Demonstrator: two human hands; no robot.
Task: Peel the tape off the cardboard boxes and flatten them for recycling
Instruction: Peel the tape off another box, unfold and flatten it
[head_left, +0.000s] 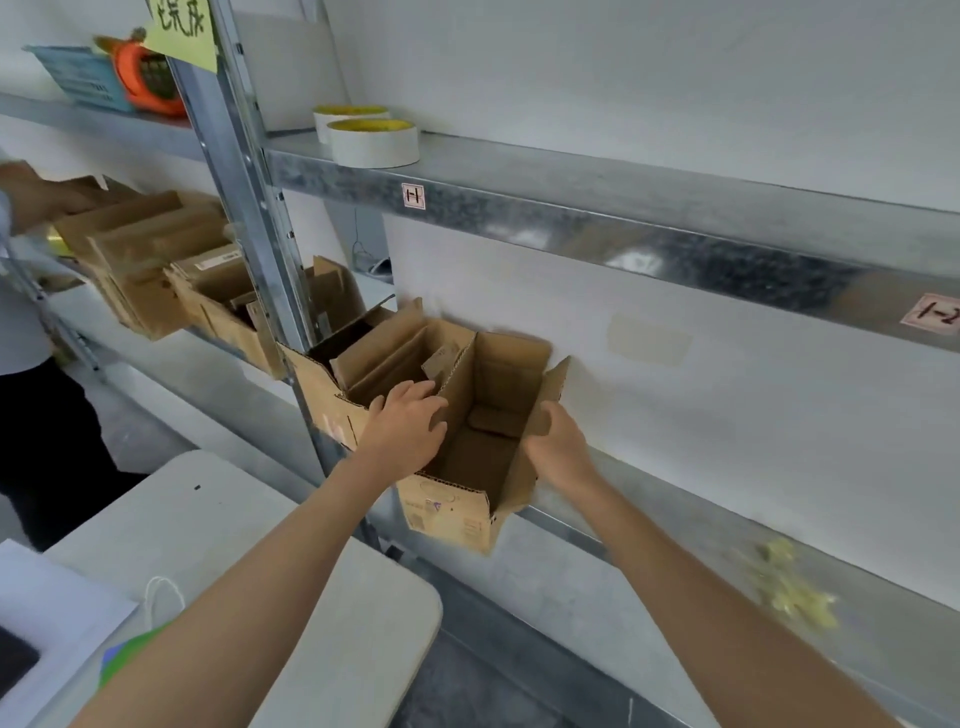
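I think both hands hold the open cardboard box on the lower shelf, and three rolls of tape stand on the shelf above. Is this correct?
Not quite. The head view shows two rolls of tape, not three, on the shelf above. The rest is right: the left hand and the right hand hold the open cardboard box.

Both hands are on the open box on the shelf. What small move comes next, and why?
Probably lift the open box off the shelf toward the table: the left hand and right hand hold its side walls, and it sits packed against a neighbouring box.
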